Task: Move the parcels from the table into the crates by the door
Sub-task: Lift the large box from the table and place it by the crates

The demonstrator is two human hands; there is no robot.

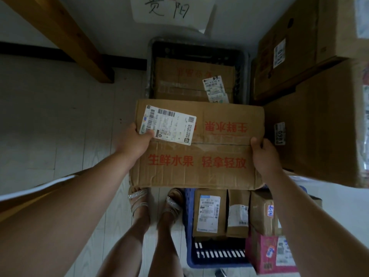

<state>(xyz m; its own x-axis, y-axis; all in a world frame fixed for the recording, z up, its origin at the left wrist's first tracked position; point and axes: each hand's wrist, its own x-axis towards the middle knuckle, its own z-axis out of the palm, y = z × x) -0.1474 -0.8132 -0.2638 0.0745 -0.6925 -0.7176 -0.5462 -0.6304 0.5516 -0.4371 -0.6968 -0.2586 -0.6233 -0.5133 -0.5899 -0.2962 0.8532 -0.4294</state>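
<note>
Parcel (pixel 199 156) in the grip of both hands, left hand (pixel 135 141) and right hand (pixel 263 156) at opposite edges.

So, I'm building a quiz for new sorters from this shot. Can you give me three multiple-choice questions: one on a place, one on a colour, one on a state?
1. Where is the blue crate?
A. hanging on the wall
B. beside the person's feet
C. on a wooden beam

2. What colour is the large print on the held box?
A. red
B. green
C. black

3. How is the held box supported?
A. set down on the floor
B. resting inside a crate
C. gripped by the left hand and the right hand

Answers: B, the crate stands just right of the feet; A, the big characters are red; C, one hand grips each side edge.
</note>
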